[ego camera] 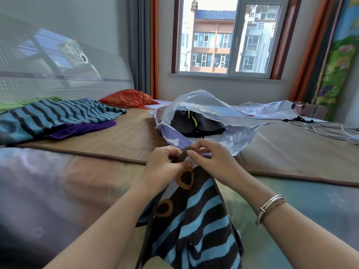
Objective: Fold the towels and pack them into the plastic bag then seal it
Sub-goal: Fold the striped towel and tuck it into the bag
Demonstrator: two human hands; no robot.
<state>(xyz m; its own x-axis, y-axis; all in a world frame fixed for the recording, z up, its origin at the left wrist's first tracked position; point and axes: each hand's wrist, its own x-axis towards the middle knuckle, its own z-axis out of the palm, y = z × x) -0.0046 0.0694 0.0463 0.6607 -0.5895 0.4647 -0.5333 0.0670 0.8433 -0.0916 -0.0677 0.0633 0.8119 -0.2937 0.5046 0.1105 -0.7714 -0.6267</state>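
while both hands pinch the top edge of the striped towel (194, 220), it hangs over the bed (97, 138), not folded yet. the left hand (165, 164) and right hand (211, 162) have fingers curled on it. the plastic bag (204, 113) lies open just past them, with more towels (58, 117) waiting.

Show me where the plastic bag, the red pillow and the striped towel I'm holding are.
plastic bag (198, 101): head view, its raised clear top.
red pillow (128, 98): head view, middle of its cover.
striped towel (198, 220): head view, hanging striped part below both hands.

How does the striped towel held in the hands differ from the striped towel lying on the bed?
The held towel hangs gathered from both hands and shows orange-ringed dark spots. The lying towel is spread over a purple cloth, untouched, with no spots visible. Both have blue and dark stripes.
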